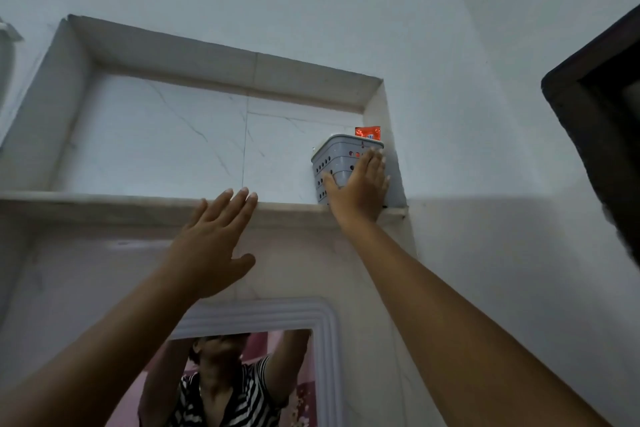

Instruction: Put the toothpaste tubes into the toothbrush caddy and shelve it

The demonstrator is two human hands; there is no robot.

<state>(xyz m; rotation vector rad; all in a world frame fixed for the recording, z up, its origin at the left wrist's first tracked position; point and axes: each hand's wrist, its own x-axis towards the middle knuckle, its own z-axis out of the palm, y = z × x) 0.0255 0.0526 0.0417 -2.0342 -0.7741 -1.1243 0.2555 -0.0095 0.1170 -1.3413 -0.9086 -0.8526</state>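
A grey perforated toothbrush caddy (334,163) stands on the stone shelf (138,200) of a wall niche, tucked into its right corner. The red end of a toothpaste tube (367,133) sticks up above the caddy's rim. My right hand (360,189) lies flat against the caddy's front, fingers spread, thumb on its left face. Further left, my left hand (214,246) is raised with fingers apart, fingertips at the shelf's front edge, holding nothing. The caddy's inside is hidden.
The niche is backed with white marble tile (194,135). Below the shelf hangs a white-framed mirror (325,340) that reflects a person in a striped shirt. A dark door frame (602,121) stands at the right.
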